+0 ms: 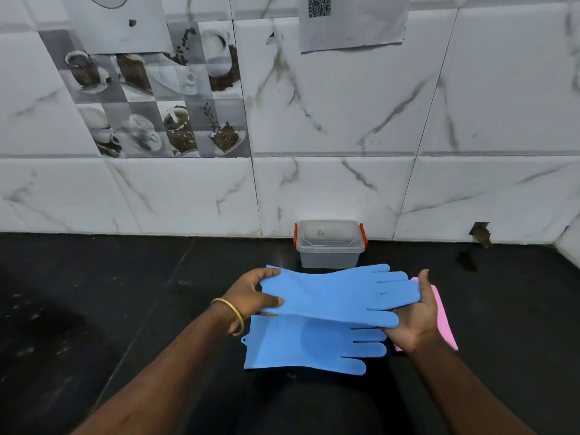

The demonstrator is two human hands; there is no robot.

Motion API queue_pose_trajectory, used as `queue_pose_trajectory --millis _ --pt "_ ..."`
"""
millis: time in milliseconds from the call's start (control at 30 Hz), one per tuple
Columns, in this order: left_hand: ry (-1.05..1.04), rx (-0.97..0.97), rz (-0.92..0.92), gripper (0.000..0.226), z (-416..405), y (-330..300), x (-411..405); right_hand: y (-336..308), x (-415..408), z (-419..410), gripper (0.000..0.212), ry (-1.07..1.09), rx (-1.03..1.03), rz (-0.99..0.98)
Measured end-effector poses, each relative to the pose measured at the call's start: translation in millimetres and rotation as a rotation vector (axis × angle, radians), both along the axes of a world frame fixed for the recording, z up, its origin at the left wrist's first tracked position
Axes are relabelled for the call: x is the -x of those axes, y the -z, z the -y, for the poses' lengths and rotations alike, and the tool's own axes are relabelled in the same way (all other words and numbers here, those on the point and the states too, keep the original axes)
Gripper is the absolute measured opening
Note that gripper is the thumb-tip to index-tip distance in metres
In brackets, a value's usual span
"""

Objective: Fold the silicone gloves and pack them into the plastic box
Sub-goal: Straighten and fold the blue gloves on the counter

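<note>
Aloft, glove [329,293] spans left hand [251,298] to right hand [414,321].

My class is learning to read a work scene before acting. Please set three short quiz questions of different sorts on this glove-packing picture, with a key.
1. True or false: the lid is on the plastic box.
2. Multiple choice: where is the second blue glove? A) inside the box B) flat on the black counter, under the raised one C) hanging on the wall.
3. Fill in: the left hand grips the held glove at its ____ end, while the right hand supports its fingers.

Key: 1 true; 2 B; 3 cuff.
</note>
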State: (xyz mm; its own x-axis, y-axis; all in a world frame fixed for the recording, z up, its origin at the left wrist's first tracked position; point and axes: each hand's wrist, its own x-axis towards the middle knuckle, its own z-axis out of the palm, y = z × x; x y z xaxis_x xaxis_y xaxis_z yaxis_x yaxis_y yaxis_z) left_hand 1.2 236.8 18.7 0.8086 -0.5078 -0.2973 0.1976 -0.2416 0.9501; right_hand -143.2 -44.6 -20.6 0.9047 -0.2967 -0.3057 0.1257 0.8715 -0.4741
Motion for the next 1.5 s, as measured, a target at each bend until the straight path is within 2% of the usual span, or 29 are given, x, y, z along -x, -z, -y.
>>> queue_pose_trajectory --millis 67,100,200,300,467,900,1033,1100,1167,1300,1500 --pt "0.003 0.005 0.000 0.067 -6.7 11.5 -1.0 7.9 -2.1 -1.9 0.047 0.034 0.027 -0.056" --pt "0.002 0.005 0.003 0.069 -10.1 17.0 -0.9 12.0 -3.0 -3.9 0.043 0.040 0.037 -0.078" --pt "0.010 -0.046 0.059 0.075 -20.3 36.0 0.2 19.4 -3.8 -10.0 0.051 0.030 0.065 -0.121" --pt "0.027 -0.114 0.129 0.078 -27.0 54.7 2.1 30.1 -3.9 -13.5 0.038 0.052 0.082 -0.124" --pt "0.054 -0.200 0.218 0.079 -31.9 84.5 3.1 50.1 -2.9 -22.5 0.045 0.033 0.074 -0.249" --pt "0.104 -0.345 0.256 0.081 -41.7 120.4 6.3 67.6 -1.1 -36.4 0.044 0.047 0.103 -0.421" --pt "0.108 -0.365 0.258 0.082 -42.9 123.7 6.2 70.4 -0.5 -35.3 0.052 0.046 0.136 -0.445" --pt "0.105 -0.366 0.251 0.083 -42.6 123.0 6.1 70.3 -0.9 -32.6 0.053 0.062 0.194 -0.458" --pt "0.104 -0.372 0.239 0.084 -41.4 121.6 6.5 70.0 -1.9 -28.8 0.044 0.047 0.275 -0.495" --pt "0.090 -0.405 0.226 0.087 -38.4 121.6 7.3 70.0 1.6 -19.2 0.025 0.048 0.606 -0.591" --pt "0.065 -0.454 0.204 0.088 -36.8 116.4 9.0 68.9 7.6 -14.8 0.039 0.059 1.064 -0.672"
